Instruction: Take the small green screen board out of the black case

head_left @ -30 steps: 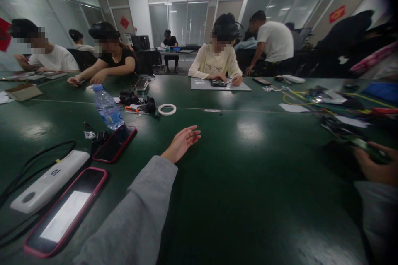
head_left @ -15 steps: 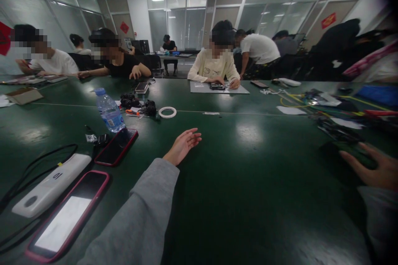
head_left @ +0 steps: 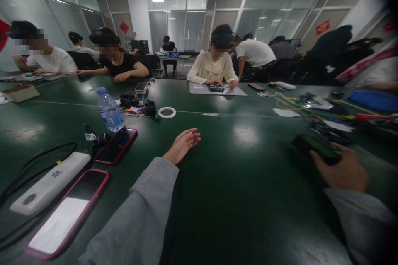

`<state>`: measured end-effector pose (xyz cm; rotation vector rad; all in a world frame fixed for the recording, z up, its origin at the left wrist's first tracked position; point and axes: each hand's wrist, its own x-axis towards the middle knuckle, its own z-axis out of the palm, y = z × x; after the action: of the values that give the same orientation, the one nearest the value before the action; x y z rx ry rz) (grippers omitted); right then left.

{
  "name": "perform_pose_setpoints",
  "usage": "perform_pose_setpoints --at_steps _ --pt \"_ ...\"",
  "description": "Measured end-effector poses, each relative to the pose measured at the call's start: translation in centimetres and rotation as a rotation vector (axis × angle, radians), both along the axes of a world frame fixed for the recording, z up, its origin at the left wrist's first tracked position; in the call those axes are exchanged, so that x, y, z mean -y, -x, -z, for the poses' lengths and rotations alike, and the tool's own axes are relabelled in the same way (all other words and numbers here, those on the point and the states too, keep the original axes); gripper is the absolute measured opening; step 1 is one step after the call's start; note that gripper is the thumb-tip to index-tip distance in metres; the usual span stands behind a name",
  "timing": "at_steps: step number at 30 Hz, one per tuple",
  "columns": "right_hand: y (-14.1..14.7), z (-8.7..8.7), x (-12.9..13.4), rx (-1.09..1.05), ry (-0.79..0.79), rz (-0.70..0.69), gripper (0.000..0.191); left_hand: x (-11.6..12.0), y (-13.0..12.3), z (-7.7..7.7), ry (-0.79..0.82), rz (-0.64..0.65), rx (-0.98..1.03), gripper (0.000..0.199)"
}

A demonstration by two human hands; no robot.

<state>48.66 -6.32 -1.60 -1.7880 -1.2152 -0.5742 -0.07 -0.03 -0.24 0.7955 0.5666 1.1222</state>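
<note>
Right grip point(head_left: 346, 170) clasps dark blocky object point(head_left: 320, 148); left grip point(head_left: 183, 145) uncurled over glossy tabletop point(head_left: 248, 190).

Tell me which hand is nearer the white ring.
Left. The left hand is apart from the white ring, nearer the camera and slightly right; the right hand is much farther right, gripping a dark object.

Open central tabletop point(head_left: 242, 190), bottle point(head_left: 109, 109) at left

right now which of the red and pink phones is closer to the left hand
The red phone, beside the bottle, its screen dark. The pink phone lies farther from the left hand and shows a white patch on its screen.
</note>
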Motion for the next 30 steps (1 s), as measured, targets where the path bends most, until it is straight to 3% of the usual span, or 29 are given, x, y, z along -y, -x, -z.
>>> perform_pose_setpoints --at_steps 3,8,11,14,30 --pt "8.5 -0.3 -1.2 0.026 0.152 -0.138 0.077 0.1 0.0 -0.1 0.012 -0.012 -0.003 0.032" --pt "25.5 -1.4 -1.4 0.158 0.140 -0.589 0.049 0.4 -0.5 -0.5 0.042 -0.057 -0.013 0.044" --pt "31.5 -2.0 -1.1 0.232 0.131 -0.808 0.033 0.4 -0.6 -0.6 0.027 -0.087 -0.026 0.053" --pt "33.4 -2.2 -0.9 0.237 0.142 -0.903 0.027 0.3 -0.4 -0.7 0.043 -0.099 -0.034 0.050" --pt "32.8 -2.3 -1.0 0.231 0.259 -0.863 0.028 0.5 -0.3 -0.8 -0.009 -0.110 -0.037 0.039"
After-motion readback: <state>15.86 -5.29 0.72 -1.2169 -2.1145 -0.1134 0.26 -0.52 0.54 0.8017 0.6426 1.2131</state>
